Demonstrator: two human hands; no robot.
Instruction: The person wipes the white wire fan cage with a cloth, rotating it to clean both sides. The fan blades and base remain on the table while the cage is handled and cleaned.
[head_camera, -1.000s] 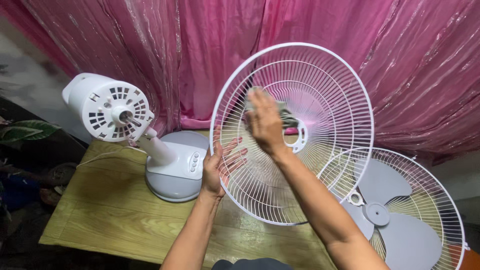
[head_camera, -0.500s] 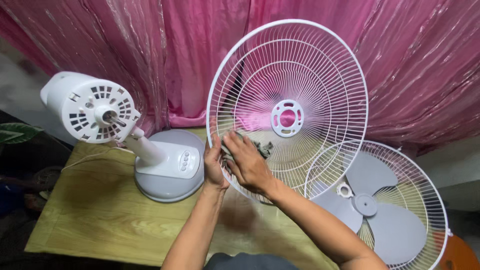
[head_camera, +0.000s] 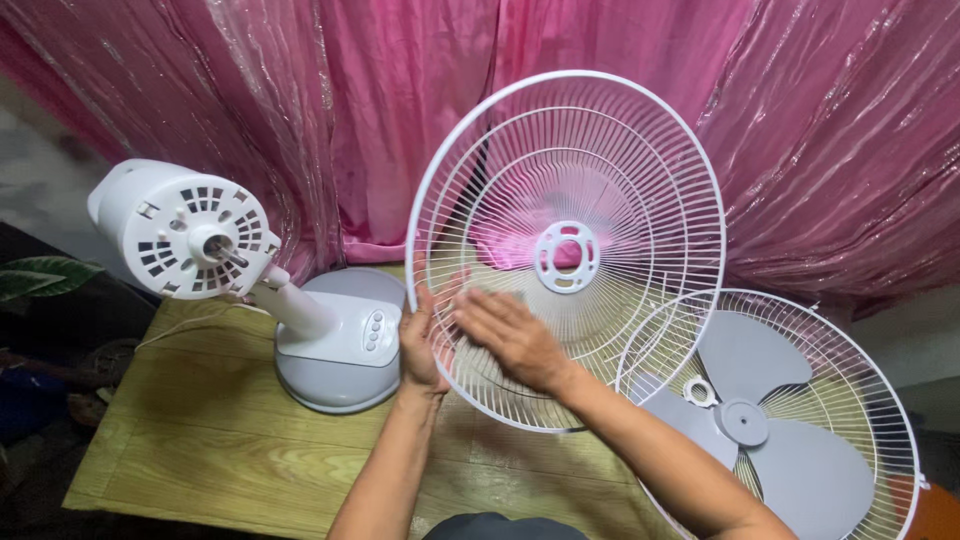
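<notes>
Between the two hands stands a round white wire fan guard (head_camera: 590, 170), held upright and tilted slightly back, its thin spokes running from a thick outer rim to a small white plastic hub ring (head_camera: 565, 256) with cut-outs at its centre. One concentric wire ring crosses the spokes partway out. The left hand (head_camera: 422, 340) grips the guard's rim at its lower left edge, fingers curled around the wire from behind and thumb in front. The right hand (head_camera: 510, 335) lies flat and nearly open against the lower left part of the wire face, fingers stretched toward the left hand; whether anything sits under the palm I cannot tell.

Left of the left hand, just beside it, sits a white fan base with a round foot and a row of buttons (head_camera: 340, 345), its vented motor housing (head_camera: 185, 230) tilted up with a bare metal shaft. To the right of the right forearm leans a second white wire guard (head_camera: 880, 400) with a grey three-blade propeller (head_camera: 760, 420) lying in it. All rest on a light wooden table (head_camera: 200, 420), and a shiny pink curtain (head_camera: 820, 130) hangs beyond the hands.
</notes>
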